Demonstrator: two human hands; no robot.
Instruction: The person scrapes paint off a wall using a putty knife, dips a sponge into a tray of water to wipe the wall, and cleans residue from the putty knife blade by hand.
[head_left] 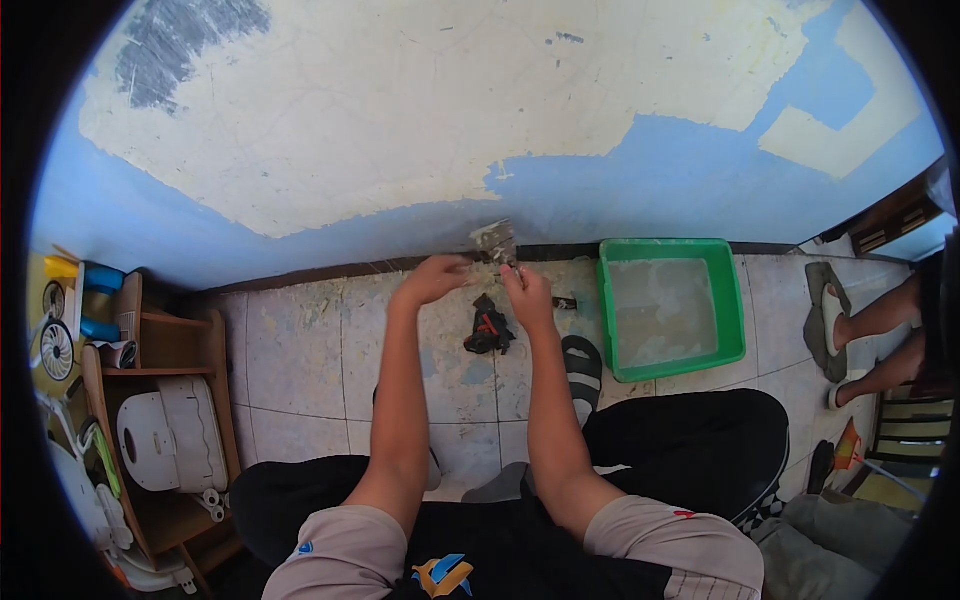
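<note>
Low by the patchy wall, the right hand gripped a putty knife in its fingers; the left hand hovered just beside, fingers loosely open. A green basin sat to the right.

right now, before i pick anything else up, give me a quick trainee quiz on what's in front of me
1. Which hand holds the scraper?
a) left
b) right
c) neither
2. True or false: the green tub stands to the right of the dark bundle on the floor.
3. Fill in the blank: on the wall, the large pale patch has a ragged edge against ___ paint.

Key: 1 b, the right hand; 2 true; 3 blue.
</note>
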